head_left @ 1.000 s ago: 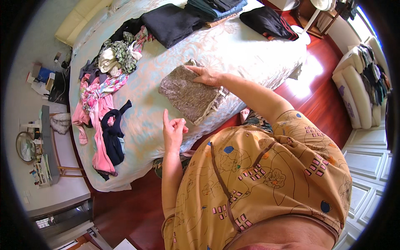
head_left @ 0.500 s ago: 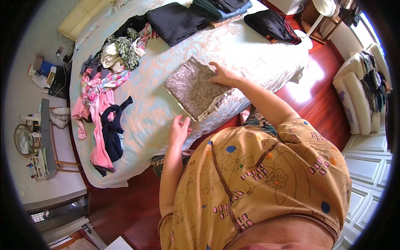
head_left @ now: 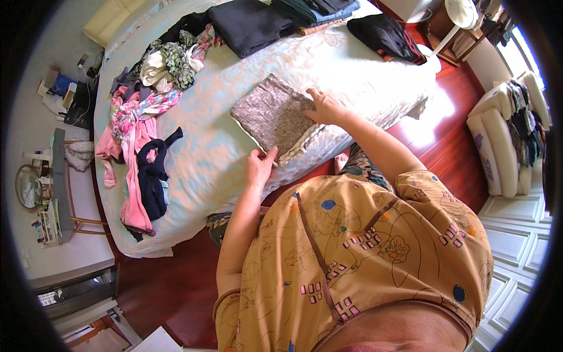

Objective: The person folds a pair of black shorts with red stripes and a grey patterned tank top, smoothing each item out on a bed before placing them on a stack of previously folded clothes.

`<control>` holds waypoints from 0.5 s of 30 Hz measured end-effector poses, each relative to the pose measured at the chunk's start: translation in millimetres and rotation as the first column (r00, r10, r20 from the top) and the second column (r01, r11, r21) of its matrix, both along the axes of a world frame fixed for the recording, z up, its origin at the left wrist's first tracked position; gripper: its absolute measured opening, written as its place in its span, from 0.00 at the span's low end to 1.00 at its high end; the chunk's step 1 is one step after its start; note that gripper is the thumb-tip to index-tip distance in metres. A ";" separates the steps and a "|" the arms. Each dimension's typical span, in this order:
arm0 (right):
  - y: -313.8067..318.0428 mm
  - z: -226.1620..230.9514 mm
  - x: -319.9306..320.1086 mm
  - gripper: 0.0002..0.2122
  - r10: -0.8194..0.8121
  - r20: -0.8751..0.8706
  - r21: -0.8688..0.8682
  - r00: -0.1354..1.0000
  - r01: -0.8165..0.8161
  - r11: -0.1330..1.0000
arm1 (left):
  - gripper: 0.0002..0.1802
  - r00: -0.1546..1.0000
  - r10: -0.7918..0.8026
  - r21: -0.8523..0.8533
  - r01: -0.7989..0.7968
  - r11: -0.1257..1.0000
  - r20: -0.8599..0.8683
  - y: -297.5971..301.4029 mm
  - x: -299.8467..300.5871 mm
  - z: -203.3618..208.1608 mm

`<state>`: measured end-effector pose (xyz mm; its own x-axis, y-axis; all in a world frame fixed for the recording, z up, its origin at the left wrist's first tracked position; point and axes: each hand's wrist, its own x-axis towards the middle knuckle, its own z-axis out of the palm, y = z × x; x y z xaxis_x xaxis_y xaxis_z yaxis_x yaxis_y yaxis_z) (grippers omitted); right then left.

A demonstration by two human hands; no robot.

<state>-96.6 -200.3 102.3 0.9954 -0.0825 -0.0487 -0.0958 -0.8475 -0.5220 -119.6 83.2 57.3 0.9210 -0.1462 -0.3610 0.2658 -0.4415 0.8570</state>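
Observation:
A folded, speckled grey-brown garment (head_left: 272, 111) with a pale, ruffled-looking underside lies near the close edge of the bed. At its near-left corner is my left hand (head_left: 258, 168), thumb and fingers closed on the edge. My right hand (head_left: 328, 110) rests at the right edge of the fabric, with thumb and fingers apart. The layers beneath the top face show only along the near edge.
Tangled pink, floral and navy clothes (head_left: 138, 152) spread over the bed's left side. Folded black trousers (head_left: 249, 26), a stack of folded jeans (head_left: 328, 9) and a black garment with red stripes (head_left: 384, 38) lie along the far side. A clothes-laden cream chair (head_left: 495, 135) stands right.
My left hand has come up to the garment's near corner and closed on it. My right hand has shifted slightly right along the edge. The view has tilted slightly.

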 end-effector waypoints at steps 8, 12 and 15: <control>-1.6 13.7 3.5 0.36 0.012 -0.436 0.124 0.900 0.048 0.991 | 0.28 0.991 0.068 -0.105 -0.080 0.991 -0.111 -6.9 18.1 -21.1; -15.6 13.4 -6.8 0.26 0.070 -0.448 0.511 0.891 0.191 0.838 | 0.20 0.949 0.008 -0.503 -0.173 0.847 -0.314 -20.9 10.6 25.5; -20.8 -7.7 -15.0 0.14 0.266 -0.506 0.824 0.821 0.368 0.431 | 0.15 0.904 0.030 -0.577 -0.299 0.760 -0.427 -16.4 9.2 0.2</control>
<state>-111.6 -221.1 94.6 0.7655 0.2707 -0.5837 -0.6184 0.0592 -0.7836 -110.4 66.8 57.5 0.7649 -0.3174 -0.5605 0.6354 0.2285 0.7376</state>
